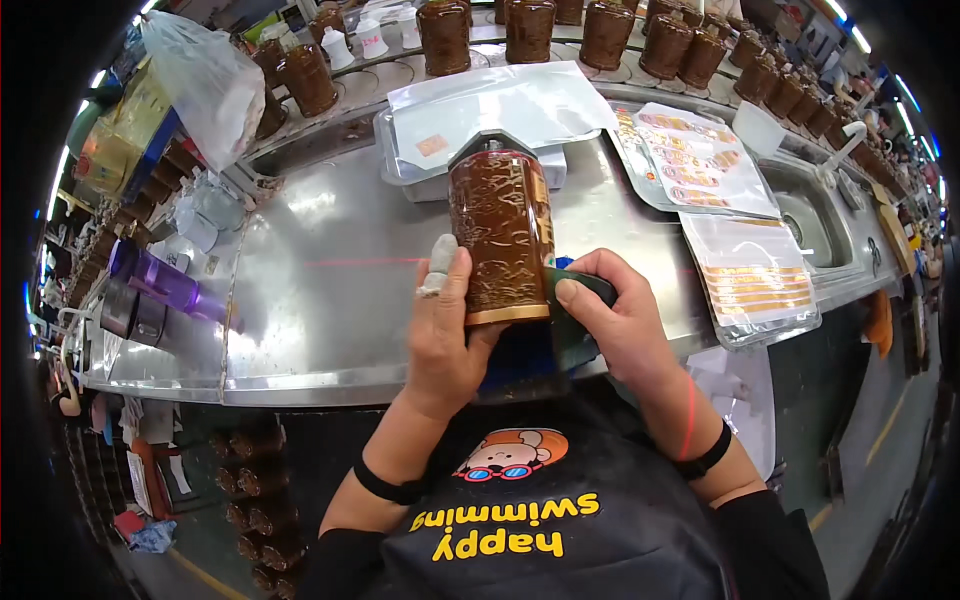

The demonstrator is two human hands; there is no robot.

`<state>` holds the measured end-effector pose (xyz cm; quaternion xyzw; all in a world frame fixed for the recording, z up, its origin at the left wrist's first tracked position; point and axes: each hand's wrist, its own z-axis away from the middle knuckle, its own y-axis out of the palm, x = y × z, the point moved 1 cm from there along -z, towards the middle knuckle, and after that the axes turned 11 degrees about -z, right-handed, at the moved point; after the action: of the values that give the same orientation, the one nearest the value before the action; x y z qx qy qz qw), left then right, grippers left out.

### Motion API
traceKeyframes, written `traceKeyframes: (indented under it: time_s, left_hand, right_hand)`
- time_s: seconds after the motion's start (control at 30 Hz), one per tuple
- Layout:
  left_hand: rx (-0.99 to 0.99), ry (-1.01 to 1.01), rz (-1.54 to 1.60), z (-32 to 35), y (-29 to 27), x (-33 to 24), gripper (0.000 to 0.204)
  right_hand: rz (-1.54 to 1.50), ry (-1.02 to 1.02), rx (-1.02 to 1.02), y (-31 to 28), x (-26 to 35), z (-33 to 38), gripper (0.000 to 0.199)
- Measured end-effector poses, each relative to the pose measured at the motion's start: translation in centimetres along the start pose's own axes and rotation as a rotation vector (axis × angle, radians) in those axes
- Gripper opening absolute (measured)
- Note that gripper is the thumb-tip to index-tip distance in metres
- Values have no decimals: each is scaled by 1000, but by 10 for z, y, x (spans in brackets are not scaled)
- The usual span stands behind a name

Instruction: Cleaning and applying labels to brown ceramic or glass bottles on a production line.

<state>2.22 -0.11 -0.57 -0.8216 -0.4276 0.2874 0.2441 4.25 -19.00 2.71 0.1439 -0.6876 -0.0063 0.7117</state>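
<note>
A brown, embossed bottle (495,235) with a gold band round its base lies over the steel bench, its base toward me and its neck at a dark angular holder (492,141). My left hand (438,345) is closed round the bottle's lower left side. A pale finger cover (439,262) sits on one of its fingers. My right hand (628,318) pinches a flat dark green pad or scraper (572,335) between thumb and fingers. That piece touches the bottle's right side near the base, beside a gold label (544,205). The far side of the bottle is hidden.
Sheets of decals (690,150) and a second bagged stack (755,275) lie to the right, before a sink (812,225). White sheets in a tray (500,100) lie behind the bottle. Several brown bottles (530,30) line the back. A purple flask (165,280) stands at left.
</note>
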Motion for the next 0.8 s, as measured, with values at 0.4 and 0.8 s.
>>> traceKeyframes:
  time_s: [0.4,0.8]
  left_hand:
    - [70,-90,23,4,-2,-1,70]
    - [47,-65,-8,0,-7,-5,69]
  right_hand:
    - [-44,14,46,1,-4,-1,16]
    - [-19,-25,37,-3,-7,0,17]
